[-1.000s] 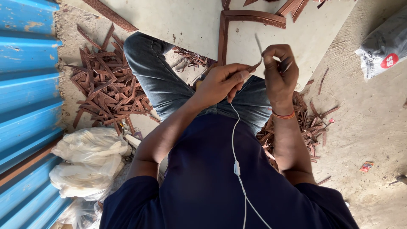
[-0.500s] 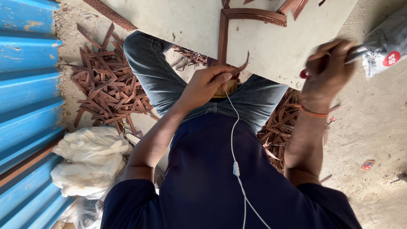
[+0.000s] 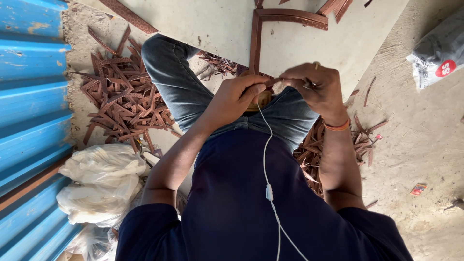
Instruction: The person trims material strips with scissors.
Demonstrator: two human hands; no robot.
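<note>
Your left hand (image 3: pixel 237 96) and right hand (image 3: pixel 314 87) meet above lap, fingers pinching ends of thin reddish-brown wooden strip (image 3: pixel 273 81), just below brown L-shaped wooden frame corner (image 3: pixel 258 38); raised for close view. Offcut pile (image 3: pixel 121 106) left of frame.

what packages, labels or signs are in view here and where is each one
Grey sack: upper right on the sandy ground, lumpy, with a white edge and a round red label on it.
White plastic bags: lower left beside the blue sheet wall, crumpled and bulging.
Small red wrapper: lower right on the ground, flat, oblong.
No screens or signs.
</note>
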